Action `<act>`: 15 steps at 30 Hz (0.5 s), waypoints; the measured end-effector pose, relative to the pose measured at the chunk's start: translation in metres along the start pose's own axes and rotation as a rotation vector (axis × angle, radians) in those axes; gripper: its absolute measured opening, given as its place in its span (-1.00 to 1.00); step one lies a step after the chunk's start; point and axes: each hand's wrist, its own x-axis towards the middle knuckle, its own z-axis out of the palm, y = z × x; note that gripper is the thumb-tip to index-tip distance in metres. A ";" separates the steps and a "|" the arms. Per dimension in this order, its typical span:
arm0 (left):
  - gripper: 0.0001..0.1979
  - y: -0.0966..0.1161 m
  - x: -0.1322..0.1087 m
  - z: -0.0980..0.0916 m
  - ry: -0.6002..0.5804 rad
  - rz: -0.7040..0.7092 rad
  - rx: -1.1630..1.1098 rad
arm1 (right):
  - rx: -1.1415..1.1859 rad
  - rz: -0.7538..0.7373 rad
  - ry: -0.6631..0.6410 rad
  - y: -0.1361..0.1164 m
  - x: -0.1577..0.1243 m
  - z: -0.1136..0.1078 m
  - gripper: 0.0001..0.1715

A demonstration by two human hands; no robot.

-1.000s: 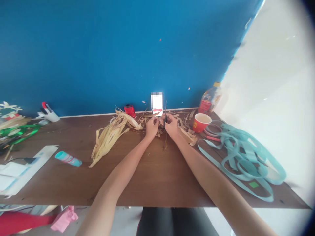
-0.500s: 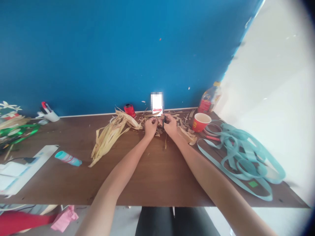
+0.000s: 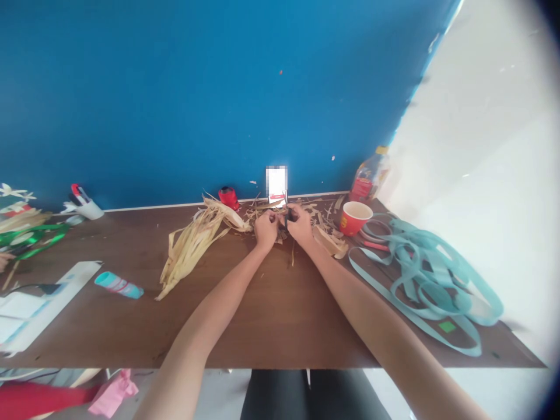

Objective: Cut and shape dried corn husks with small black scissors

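Both of my hands work close together at the middle of the table's far side. My right hand [image 3: 300,225] is shut on small dark scissors [image 3: 286,213], whose blades point up and lean left. My left hand [image 3: 266,229] pinches a thin strip of dried husk [image 3: 276,220], mostly hidden by the fingers. Beneath and around both hands lie scattered husk scraps [image 3: 324,236]. A larger bundle of pale dried husk leaves [image 3: 192,248] lies to the left of my left hand, not touching it.
A red paper cup [image 3: 355,217] and plastic bottle [image 3: 370,184] stand right of my hands. Tangled teal ribbon [image 3: 429,286] lies further right. Left are a teal tube [image 3: 118,284], white pen holder [image 3: 87,210], and green ribbon [image 3: 30,238]. A blue wall [image 3: 175,87] backs the brown table [image 3: 262,326].
The scissors have tilted from nearly upright to leaning left, and my hands have shifted slightly closer together. The whole view has moved slightly left.
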 end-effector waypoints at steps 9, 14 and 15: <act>-0.84 0.000 -0.001 0.003 0.009 0.034 -0.001 | 0.037 0.031 0.077 0.005 0.002 0.000 -0.60; -0.81 0.003 -0.001 0.001 0.017 0.047 -0.035 | 0.035 0.053 0.100 0.003 0.002 -0.002 -0.60; -0.81 0.003 -0.002 0.001 0.018 0.050 -0.049 | 0.037 0.058 0.103 0.002 0.003 -0.002 -0.60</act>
